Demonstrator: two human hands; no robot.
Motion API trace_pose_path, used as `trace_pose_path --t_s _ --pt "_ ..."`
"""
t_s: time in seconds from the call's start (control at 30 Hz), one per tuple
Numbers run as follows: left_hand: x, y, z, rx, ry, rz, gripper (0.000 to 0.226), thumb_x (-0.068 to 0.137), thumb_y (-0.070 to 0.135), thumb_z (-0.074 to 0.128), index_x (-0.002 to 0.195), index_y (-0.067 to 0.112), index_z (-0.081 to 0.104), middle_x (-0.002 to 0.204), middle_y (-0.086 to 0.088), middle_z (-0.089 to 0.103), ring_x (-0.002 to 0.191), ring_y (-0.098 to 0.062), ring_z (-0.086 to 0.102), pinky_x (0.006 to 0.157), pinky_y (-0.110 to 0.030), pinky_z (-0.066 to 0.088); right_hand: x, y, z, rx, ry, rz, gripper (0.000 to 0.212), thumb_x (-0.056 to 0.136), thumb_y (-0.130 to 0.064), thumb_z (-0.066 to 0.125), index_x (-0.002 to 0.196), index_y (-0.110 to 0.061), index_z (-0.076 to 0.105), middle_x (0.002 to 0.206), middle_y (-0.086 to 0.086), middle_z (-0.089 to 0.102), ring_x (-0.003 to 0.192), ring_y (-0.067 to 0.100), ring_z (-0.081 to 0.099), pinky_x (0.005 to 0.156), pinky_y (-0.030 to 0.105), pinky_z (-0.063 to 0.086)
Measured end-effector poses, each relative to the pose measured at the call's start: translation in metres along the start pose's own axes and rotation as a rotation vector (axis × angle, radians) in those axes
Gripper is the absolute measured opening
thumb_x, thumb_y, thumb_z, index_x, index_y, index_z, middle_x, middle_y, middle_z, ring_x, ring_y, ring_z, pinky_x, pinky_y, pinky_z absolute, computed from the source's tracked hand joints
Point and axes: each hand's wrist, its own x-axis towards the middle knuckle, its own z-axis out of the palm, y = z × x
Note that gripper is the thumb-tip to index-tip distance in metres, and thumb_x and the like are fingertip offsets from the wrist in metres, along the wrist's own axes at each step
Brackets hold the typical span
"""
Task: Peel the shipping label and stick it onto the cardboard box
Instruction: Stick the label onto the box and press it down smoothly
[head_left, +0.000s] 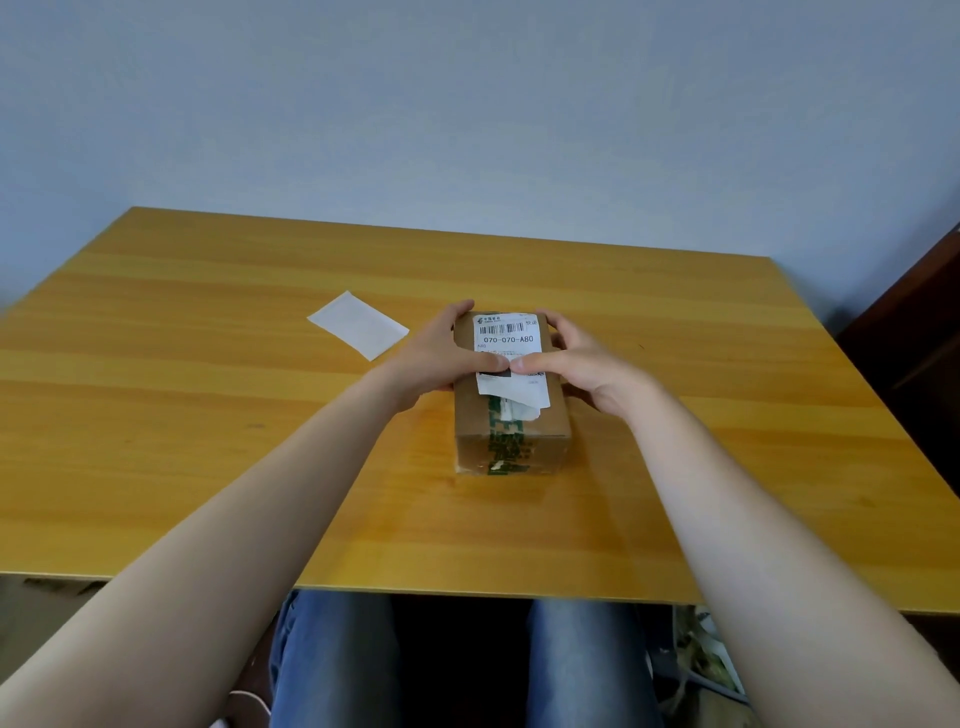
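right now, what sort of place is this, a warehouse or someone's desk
Likely a home or small office desk, not a warehouse: a plain wooden table against a bare wall, with a single cardboard box, its shipping label and a loose white sheet.

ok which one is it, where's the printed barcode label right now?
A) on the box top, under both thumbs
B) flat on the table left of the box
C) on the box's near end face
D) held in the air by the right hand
A: the shipping label lies on top of the cardboard box, and the left hand and right hand hold the box with thumbs pressing on the label; the white sheet on the table looks blank.
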Motion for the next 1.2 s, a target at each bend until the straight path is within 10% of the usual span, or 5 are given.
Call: trace_pose_path --t_s 0.4,0.9,1.2 --pt "0.008 -0.008 0.006 -0.105 0.113 0.082 0.098 0.075 0.027 0.092 0.157 0.033 0.038 0.143 0.004 0.046 0.123 -0.02 0.059 0.091 -0.036 0.06 0.012 0.012 -0.001 0.106 0.017 -0.064 0.082 0.081 -0.015 0.089 0.15 -0.033 0.047 0.133 0.002 0.067 0.109 0.021 0.073 0.082 0.032 0.061" --pt "0.083 0.007 -0.012 -0.173 0.116 0.071 0.098 0.073 0.023 0.093 0.155 0.038 0.042 0.147 0.001 0.049 0.117 -0.016 0.064 0.089 -0.037 0.062 0.085 -0.018 -0.028 0.031 0.005 -0.006 0.104 0.043 -0.043 0.095 0.137 -0.039 0.051 0.128 0.0 0.071 0.113 0.02 0.072 0.105 0.046 0.054" --pt "0.12 0.017 -0.021 -0.119 0.084 0.03 0.087 0.069 0.022 0.094 0.143 0.038 0.051 0.134 0.004 0.056 0.107 -0.018 0.069 0.085 -0.037 0.062 0.11 -0.025 -0.04 -0.018 0.016 -0.033 0.094 0.052 -0.04 0.094 0.137 -0.035 0.053 0.125 -0.003 0.072 0.11 0.016 0.072 0.102 0.042 0.056"
